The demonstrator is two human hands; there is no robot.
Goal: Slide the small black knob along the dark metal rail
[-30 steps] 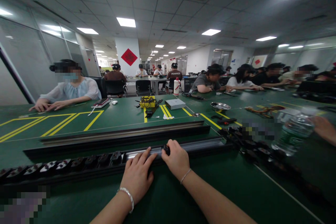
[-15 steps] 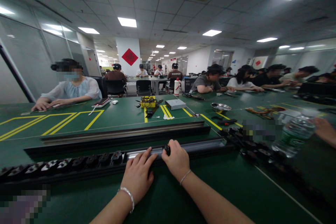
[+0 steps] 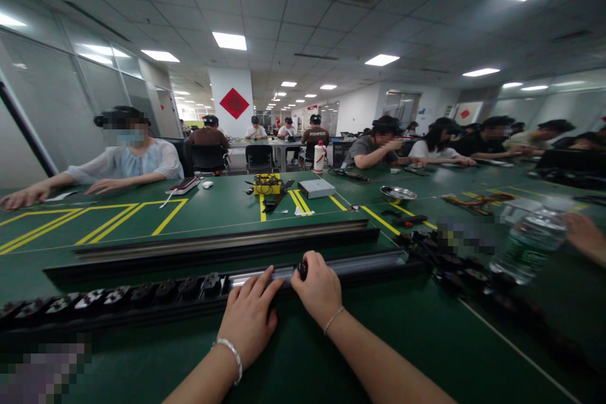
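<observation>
A long black channel rail lies across the green table in front of me. Its left part holds a row of several black socket modules. My left hand rests flat on the rail's near edge, fingers stretched out. My right hand is curled over the rail just to the right, fingers pinched round a small black part sitting in the channel. A second black rail lies parallel just behind.
A pile of black modules and a clear water bottle sit at the right, with another person's hand beyond. Farther back are a yellow box, a grey box and a metal dish. Several people sit around the tables.
My hands have stayed put on the rail. The person at the far left has stretched an arm out further to the left along the table.
</observation>
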